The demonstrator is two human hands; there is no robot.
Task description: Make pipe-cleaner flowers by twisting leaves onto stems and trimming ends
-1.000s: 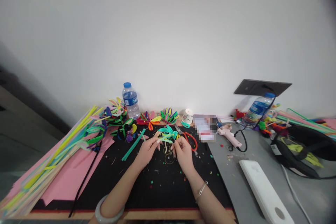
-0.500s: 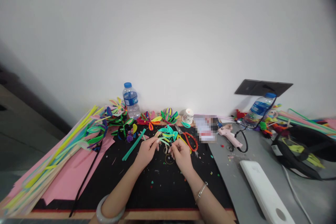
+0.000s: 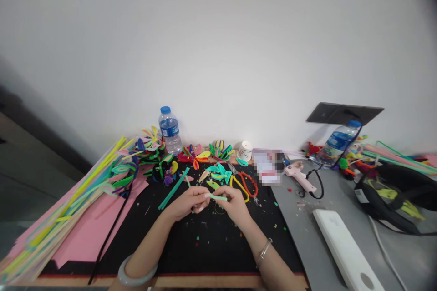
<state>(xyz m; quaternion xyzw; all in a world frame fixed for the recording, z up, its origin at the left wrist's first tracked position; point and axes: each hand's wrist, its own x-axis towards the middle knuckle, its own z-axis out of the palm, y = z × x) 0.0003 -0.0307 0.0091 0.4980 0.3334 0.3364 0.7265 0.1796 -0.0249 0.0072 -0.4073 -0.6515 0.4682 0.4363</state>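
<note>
Over the black mat, my left hand (image 3: 190,201) pinches a pale green pipe cleaner (image 3: 219,197) between thumb and fingers. My right hand (image 3: 235,203) is closed on the same strip, close to its right end. Part of the strip is hidden behind the fingers. Just beyond the hands lie teal leaf-shaped loops (image 3: 220,173) of bent pipe cleaner, with a few pink and yellow ones. Scissors (image 3: 251,185) with an orange handle rest to the right of these loops. Left of them is a pair of straight teal pipe cleaners (image 3: 173,189).
Long pipe cleaners (image 3: 64,209) lie on pink sheets (image 3: 102,223) at left. A water bottle (image 3: 170,131), fuzzy flowers (image 3: 194,155) and a paper cup (image 3: 244,150) line the wall. A pink glue gun (image 3: 299,179) and white power bank (image 3: 344,248) lie on the grey right side.
Both hands have come slightly nearer to me and closer together. The pale green strip now lies nearly level between them, and the teal loops behind are more exposed.
</note>
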